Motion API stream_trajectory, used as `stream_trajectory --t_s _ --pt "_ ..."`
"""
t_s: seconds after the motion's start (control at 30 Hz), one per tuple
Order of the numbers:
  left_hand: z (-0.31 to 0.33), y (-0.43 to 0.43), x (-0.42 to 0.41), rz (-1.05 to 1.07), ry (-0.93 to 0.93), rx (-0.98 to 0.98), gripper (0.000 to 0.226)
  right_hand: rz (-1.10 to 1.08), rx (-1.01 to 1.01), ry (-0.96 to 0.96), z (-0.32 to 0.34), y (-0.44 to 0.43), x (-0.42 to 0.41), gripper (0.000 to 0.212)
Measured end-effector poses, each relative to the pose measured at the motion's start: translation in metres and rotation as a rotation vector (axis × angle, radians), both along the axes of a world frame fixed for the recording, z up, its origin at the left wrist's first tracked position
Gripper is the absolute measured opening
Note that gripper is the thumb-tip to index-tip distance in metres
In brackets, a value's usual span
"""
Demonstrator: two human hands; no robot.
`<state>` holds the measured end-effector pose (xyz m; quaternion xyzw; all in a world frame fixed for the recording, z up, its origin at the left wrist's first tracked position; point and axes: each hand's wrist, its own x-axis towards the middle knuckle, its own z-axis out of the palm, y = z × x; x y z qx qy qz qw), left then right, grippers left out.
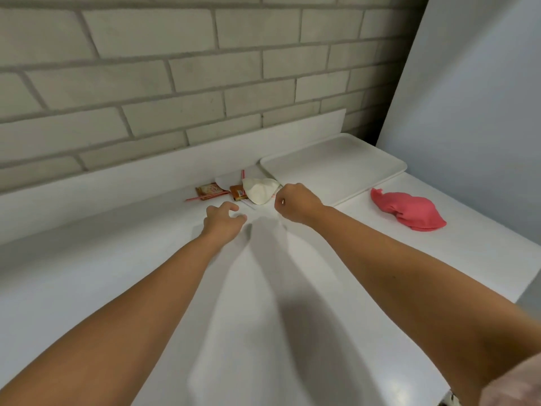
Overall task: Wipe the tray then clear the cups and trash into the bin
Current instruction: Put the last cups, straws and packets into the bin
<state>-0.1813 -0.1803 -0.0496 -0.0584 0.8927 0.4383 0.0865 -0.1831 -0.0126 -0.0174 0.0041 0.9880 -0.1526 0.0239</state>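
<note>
A white tray [333, 168] lies bare at the back right of the white counter. A crumpled pink cloth [409, 210] rests on the counter in front of it. Left of the tray sits a squashed white paper cup [260, 190] on its side, with two orange wrappers [209, 191], a red straw [205, 197] and a scrap of white paper [222, 181]. My left hand [224, 219] hovers just in front of this trash, fingers apart and empty. My right hand [295, 205] is curled into a fist right beside the cup, with nothing visible in it.
A grey brick wall runs along the back of the counter [117, 259]. A pale panel [468, 98] stands at the right behind the tray. The counter's right edge [527, 276] drops off near the pink cloth. No bin is in view.
</note>
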Motion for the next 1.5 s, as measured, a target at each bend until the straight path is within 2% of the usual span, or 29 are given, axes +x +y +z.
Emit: stream_trajectory --t_s 0.1,0.3,0.4,0.53,0.63,0.7,0.8,0.97,1.03,1.1,1.17,1.23,1.3,1.4,1.5 --pt "0.0 -0.007 -0.007 0.025 0.013 0.032 0.032 -0.024 -0.013 0.061 -0.002 -0.006 -0.026 0.023" --pt "-0.002 -0.01 -0.023 0.078 -0.016 0.135 0.024 -0.003 0.04 0.05 -0.016 -0.017 -0.062 0.038" --pt "-0.003 -0.012 -0.031 0.084 -0.034 0.181 0.015 0.031 0.093 0.07 -0.023 -0.024 -0.071 0.035" --pt "-0.003 -0.012 -0.039 0.102 -0.073 0.286 0.004 0.023 0.055 0.079 -0.023 -0.027 -0.075 0.025" --pt "0.0 -0.01 -0.04 0.114 -0.167 0.456 0.012 0.033 0.023 0.075 -0.015 -0.031 -0.073 0.012" --pt "0.003 -0.01 -0.04 0.143 -0.213 0.601 0.026 0.08 -0.012 0.122 -0.007 -0.034 -0.067 0.021" --pt "0.006 -0.015 -0.045 0.178 -0.239 0.74 0.046 0.253 -0.089 0.184 -0.002 -0.044 -0.058 0.018" --pt "0.007 -0.027 -0.044 0.276 -0.216 0.769 0.019 0.478 -0.273 0.195 -0.009 -0.071 -0.032 0.029" --pt "0.003 -0.037 -0.044 0.338 -0.204 0.795 0.014 0.492 -0.365 0.193 -0.013 -0.074 -0.027 0.036" --pt "0.001 -0.049 -0.043 0.419 -0.187 0.822 0.009 0.412 -0.381 0.226 -0.015 -0.067 -0.038 0.036" --pt "-0.001 -0.061 -0.044 0.462 -0.15 0.836 0.017 0.249 -0.216 0.203 -0.014 -0.048 -0.056 0.035" --pt "-0.001 -0.069 -0.046 0.466 -0.118 0.844 0.025 0.079 0.02 0.064 -0.012 -0.028 -0.068 0.035" --pt "-0.002 -0.071 -0.047 0.459 -0.105 0.848 0.029 0.005 0.195 -0.062 -0.012 -0.017 -0.07 0.036" --pt "-0.004 -0.068 -0.049 0.446 -0.097 0.855 0.034 0.067 0.359 -0.11 -0.015 -0.024 -0.064 0.036" --pt "-0.004 -0.064 -0.05 0.415 -0.094 0.851 0.032 0.2 0.502 -0.051 -0.02 -0.038 -0.061 0.032"
